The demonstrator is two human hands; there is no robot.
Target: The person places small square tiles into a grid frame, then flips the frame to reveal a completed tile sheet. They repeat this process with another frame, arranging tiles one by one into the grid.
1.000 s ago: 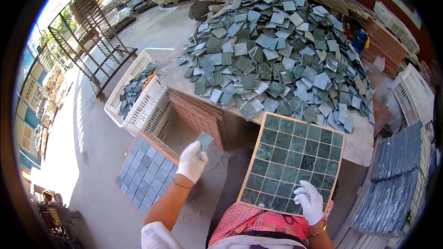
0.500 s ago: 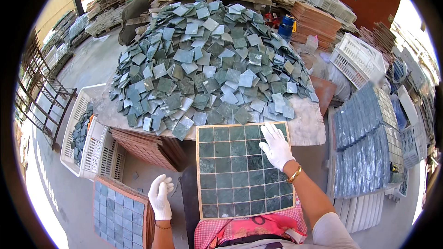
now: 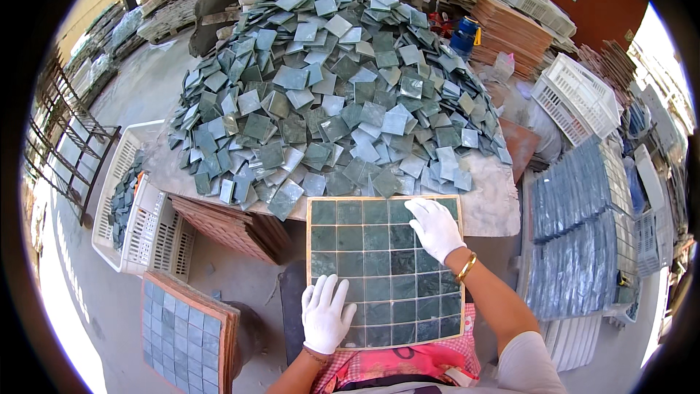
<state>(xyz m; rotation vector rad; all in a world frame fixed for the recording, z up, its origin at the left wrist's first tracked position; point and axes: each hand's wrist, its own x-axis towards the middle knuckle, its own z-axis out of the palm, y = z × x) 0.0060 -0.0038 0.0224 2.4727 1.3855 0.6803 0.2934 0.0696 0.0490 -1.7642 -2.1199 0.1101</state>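
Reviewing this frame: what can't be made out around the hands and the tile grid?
Head view only:
- Grid squares beneath the left hand and right hand: covered by the gloves.
- Near edge of the tile frame: partly hidden by pink cloth.
- What carries the tile pile: mostly buried under tiles.
- White crate contents: too small.

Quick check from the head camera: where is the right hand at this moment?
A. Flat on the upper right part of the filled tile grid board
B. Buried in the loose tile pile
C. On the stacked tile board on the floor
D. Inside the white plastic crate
A: the right hand lies palm down on the upper right squares of the tile grid board, below the tile pile, while the left hand rests at the board's lower left.
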